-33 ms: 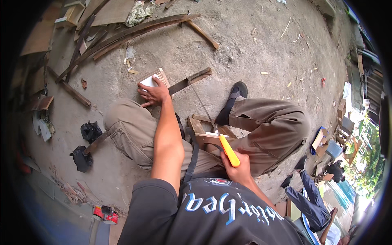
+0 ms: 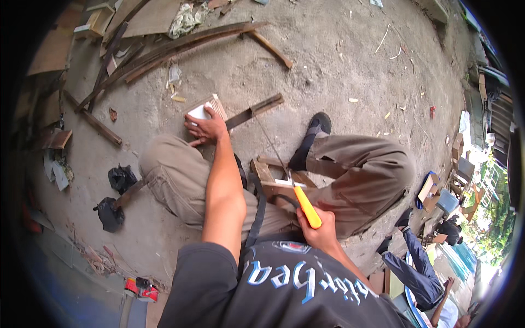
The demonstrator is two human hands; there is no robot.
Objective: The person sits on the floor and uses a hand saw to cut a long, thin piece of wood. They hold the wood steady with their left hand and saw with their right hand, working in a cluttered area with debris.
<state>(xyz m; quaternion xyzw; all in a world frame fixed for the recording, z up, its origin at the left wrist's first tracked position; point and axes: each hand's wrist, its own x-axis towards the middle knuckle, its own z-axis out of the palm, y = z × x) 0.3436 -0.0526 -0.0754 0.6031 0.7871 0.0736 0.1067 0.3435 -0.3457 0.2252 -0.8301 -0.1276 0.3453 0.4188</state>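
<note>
My right hand (image 2: 319, 229) is wrapped round the yellow handle of a handsaw (image 2: 308, 209) in front of my belly. The saw's narrow blade slants up and away to the left. Its far part crosses a dark wooden strip (image 2: 268, 105) lying between my feet. On the left, my left hand (image 2: 206, 128) grips a white-topped wooden block (image 2: 199, 112), fingers over its top and thumb towards me. The strip's left end meets the block, partly hidden by my hand. A small wooden frame (image 2: 265, 170) stands between my legs, below the blade.
Long dark boards (image 2: 164, 50) lie at the far left. Two black plastic bundles (image 2: 121, 177) sit beyond my left knee. A red and black power tool (image 2: 141, 288) rests at lower left. At lower right another person's legs (image 2: 415, 270) stretch out near boxes.
The handsaw and my right hand have shifted slightly back towards my body. My left hand stays on the wooden block.
</note>
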